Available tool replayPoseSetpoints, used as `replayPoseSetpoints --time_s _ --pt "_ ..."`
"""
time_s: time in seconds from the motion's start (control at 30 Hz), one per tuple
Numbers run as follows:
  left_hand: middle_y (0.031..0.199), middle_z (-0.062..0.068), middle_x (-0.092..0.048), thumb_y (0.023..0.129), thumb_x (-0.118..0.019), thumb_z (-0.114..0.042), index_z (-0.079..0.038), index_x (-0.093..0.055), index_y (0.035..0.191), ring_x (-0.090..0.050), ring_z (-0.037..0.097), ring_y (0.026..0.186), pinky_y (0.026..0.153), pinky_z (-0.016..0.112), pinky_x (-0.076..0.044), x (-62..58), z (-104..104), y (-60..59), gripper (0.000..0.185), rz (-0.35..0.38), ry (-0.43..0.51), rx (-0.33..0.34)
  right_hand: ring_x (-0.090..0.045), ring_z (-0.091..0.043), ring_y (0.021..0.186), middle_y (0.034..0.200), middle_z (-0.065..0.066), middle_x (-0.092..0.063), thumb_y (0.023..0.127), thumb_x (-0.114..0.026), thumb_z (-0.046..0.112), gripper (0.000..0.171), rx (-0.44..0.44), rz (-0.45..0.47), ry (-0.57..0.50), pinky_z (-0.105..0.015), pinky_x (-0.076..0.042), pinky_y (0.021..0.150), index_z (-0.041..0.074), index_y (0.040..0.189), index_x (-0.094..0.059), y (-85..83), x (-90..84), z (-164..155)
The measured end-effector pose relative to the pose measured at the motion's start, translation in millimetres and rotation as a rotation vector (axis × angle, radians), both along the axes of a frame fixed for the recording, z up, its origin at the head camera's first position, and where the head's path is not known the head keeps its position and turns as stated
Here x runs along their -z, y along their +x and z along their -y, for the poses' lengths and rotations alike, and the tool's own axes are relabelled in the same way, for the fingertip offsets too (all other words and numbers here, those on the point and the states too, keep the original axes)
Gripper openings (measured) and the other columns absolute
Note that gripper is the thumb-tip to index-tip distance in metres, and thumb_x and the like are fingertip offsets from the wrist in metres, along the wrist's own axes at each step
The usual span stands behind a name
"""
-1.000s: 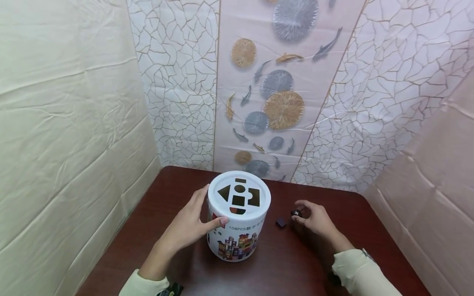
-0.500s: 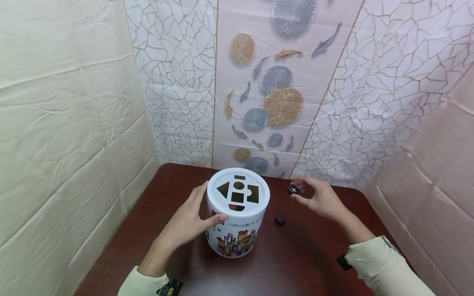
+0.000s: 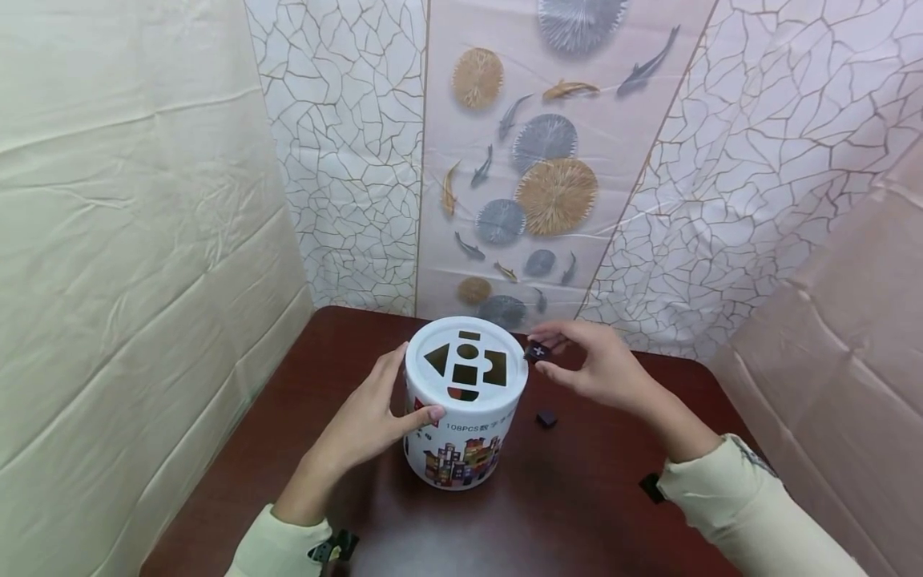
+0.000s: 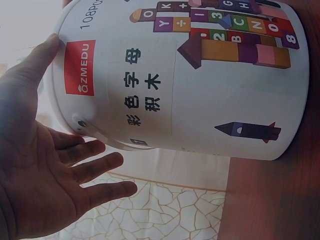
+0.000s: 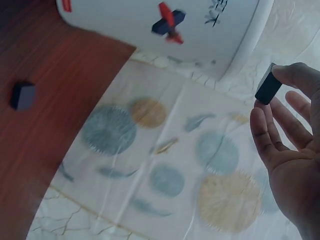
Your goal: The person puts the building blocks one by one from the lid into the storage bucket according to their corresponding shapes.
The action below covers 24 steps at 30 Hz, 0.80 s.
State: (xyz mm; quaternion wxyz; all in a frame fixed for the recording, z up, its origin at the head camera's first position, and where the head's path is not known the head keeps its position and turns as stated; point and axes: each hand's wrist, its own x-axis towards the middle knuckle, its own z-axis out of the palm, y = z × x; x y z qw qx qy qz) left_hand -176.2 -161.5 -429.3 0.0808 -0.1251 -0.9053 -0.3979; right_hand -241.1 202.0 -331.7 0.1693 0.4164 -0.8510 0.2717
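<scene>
- Dark block (image 3: 537, 351) pinched in right hand (image 3: 594, 369), just right of bucket (image 3: 465, 417) lid rim.
- Bucket side touched by left hand (image 3: 368, 425), fingers relaxed.
- Second block (image 3: 546, 418) on counter (image 3: 577, 505).

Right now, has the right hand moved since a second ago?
Yes. The right hand, pinching a small dark block, has risen from the table and moved left to the white tub's lid edge.

The right hand (image 3: 602, 370) now holds the small dark block (image 3: 537, 351) up beside the tub's lid (image 3: 465, 370), off the table (image 3: 577, 497).
</scene>
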Motion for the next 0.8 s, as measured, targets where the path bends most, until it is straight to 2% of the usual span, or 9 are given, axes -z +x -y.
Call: replayPoseSetpoints --time_s 0.1,0.37,0.6,0.8 --pt "0.179 -0.001 -0.032 0.082 -0.074 -0.089 -0.043 -0.014 0.177 -0.048 0.032 0.159 0.121 0.07 -0.047 -0.6 -0.1 0.0 0.121 0.0 0.002 0.0 -0.078 -0.013 0.098 0.118 0.0 -0.082 0.09 -0.091 0.006 0.047 -0.031 -0.007 0.013 -0.038 -0.066 0.087 0.012 0.134 -0.076 2.6 -3.4 11.5" --pt "0.18 -0.001 -0.031 0.083 -0.073 -0.089 -0.043 -0.013 0.176 -0.047 0.032 0.159 0.121 0.071 -0.047 -2.8 0.1 1.5 0.12 0.013 0.006 0.002 -0.074 -0.014 0.101 0.124 0.002 -0.08 0.093 -0.09 0.013 0.044 -0.078 -0.014 0.034 -0.031 -0.063 0.089 0.014 0.135 -0.075 7.6 -9.4 37.6" --pt "0.179 0.0 -0.032 0.085 -0.074 -0.087 -0.042 -0.015 0.177 -0.048 0.033 0.159 0.12 0.071 -0.047 -1.2 0.4 2.8 0.118 0.011 0.009 0.008 -0.075 -0.015 0.103 0.125 -0.002 -0.08 0.093 -0.089 0.009 0.043 -0.181 -0.005 0.022 -0.039 -0.065 0.086 0.011 0.134 -0.075 9.7 -5.4 58.7" --pt "0.178 0.0 -0.033 0.084 -0.073 -0.088 -0.042 -0.015 0.177 -0.048 0.033 0.158 0.12 0.072 -0.047 -1.4 -0.3 2.0 0.118 0.013 0.011 0.012 -0.075 -0.018 0.105 0.128 -0.001 -0.079 0.094 -0.089 0.01 0.047 -0.195 0.006 0.049 -0.042 -0.065 0.091 0.012 0.137 -0.073 8.4 -1.7 68.4"
